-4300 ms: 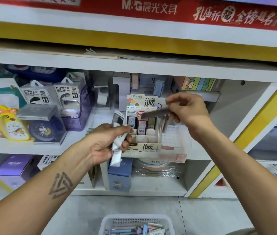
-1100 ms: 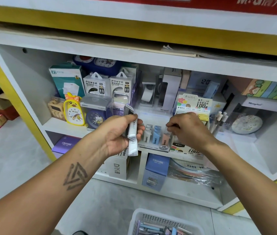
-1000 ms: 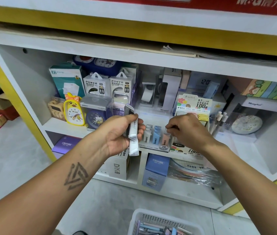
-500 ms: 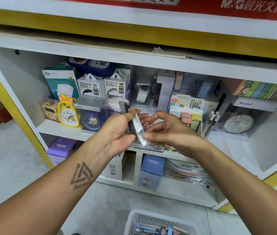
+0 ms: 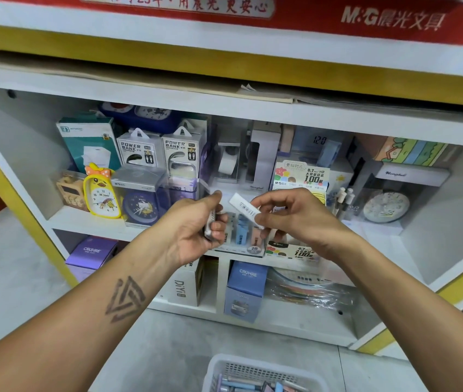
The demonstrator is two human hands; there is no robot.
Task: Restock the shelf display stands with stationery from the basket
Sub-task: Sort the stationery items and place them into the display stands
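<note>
My right hand (image 5: pixel 292 219) pinches a small white lead case with a barcode (image 5: pixel 244 207), held tilted in front of the shelf. My left hand (image 5: pixel 196 227) grips a few more slim cases (image 5: pixel 210 226), mostly hidden by the fingers. Behind both hands, on the middle shelf, stands a display stand (image 5: pixel 248 243) with blue and pink cases, marked 2B. Right of it is a second stand with a 0.7 HB header card (image 5: pixel 301 174). The white basket (image 5: pixel 224 366) with pastel stationery sits on the floor at the bottom edge.
The middle shelf (image 5: pixel 89 222) holds a yellow duck clock (image 5: pixel 101 198), a boxed blue clock (image 5: pixel 139 205), power bank boxes (image 5: pixel 162 149), a tape dispenser (image 5: pixel 229 164) and a round clock (image 5: pixel 386 206) at right. Boxes fill the lower shelf. Yellow frame posts flank the unit.
My right hand left the display stand, met my left hand and drew one white case out of the bundle. The two hands have moved slightly apart.
</note>
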